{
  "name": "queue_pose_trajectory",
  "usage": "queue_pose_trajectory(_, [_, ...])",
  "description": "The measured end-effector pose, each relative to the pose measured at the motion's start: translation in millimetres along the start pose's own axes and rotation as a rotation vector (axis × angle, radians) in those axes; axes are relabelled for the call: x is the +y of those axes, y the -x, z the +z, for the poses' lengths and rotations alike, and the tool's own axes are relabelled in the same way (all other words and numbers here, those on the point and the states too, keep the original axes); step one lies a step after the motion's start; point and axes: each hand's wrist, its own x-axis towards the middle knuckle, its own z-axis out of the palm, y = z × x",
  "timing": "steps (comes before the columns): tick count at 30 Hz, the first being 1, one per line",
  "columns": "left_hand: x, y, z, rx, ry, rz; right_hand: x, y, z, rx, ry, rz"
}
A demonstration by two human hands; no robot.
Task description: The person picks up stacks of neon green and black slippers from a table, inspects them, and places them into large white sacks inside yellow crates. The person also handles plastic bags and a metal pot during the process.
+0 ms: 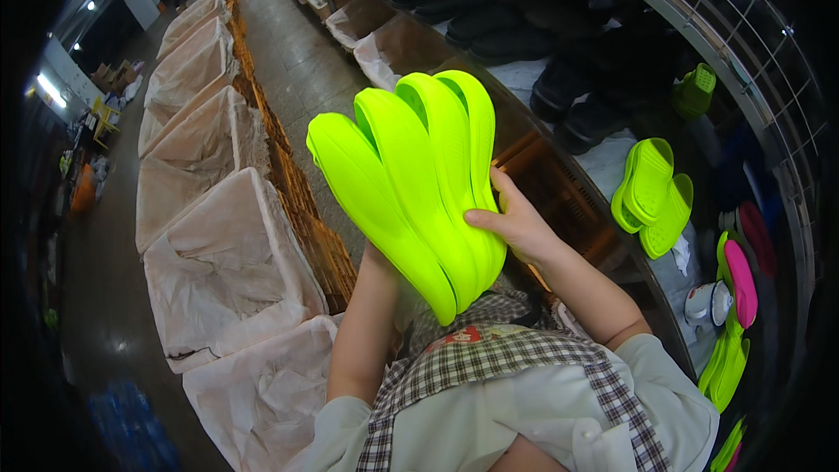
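Four neon-green moulded clogs (pixel 419 183) gathered, right hand (pixel 516 225) half-closed on them; left hand hidden behind, grip unclear. Similar clogs (pixel 648 179) lie ungathered.

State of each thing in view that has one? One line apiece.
Lime clogs: bunched side by side, held up
Right hand: gripping the clogs, thumb in front
Left hand: hidden behind the clogs
Lined crates: open-topped
Lime clogs at right: set down, overlapping
White mug: upright or tipped, can't tell
Ceiling light: lit
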Motion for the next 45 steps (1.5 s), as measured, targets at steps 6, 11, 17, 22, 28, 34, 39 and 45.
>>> queue_pose_trajectory(6, [13, 9, -16, -0.083, -0.230, -0.005, 0, 1, -5, -0.033, 0.011, 0.011])
queue_pose_trajectory(11, [18, 12, -13, -0.112, -0.513, 0.040, 0, -2, -14, -0.063, 0.019, 0.025])
queue_pose_trajectory(17, [14, 8, -13, -0.109, -0.606, 0.054, 15, -11, -27, -0.103, -0.068, 0.084])
queue_pose_trajectory(22, [17, 5, -5, -0.123, -0.773, 0.018, 23, -14, -34, -0.149, -0.103, 0.054])
queue_pose_trajectory(28, [21, 11, 17, -0.159, -0.504, 0.030, 21, -14, -38, -0.158, -0.026, -0.031])
queue_pose_trajectory(34, [23, 6, -5, -0.048, -0.278, -0.099, 14, -16, -47, -0.151, 0.143, -0.108])
queue_pose_trajectory(39, [25, 2, -16, -0.040, -0.250, -0.126, 14, -19, -51, -0.158, 0.218, -0.127])
queue_pose_trajectory(45, [7, 4, 2, 0.001, -0.102, -0.087, 7, -32, -52, -0.111, 0.532, -0.411])
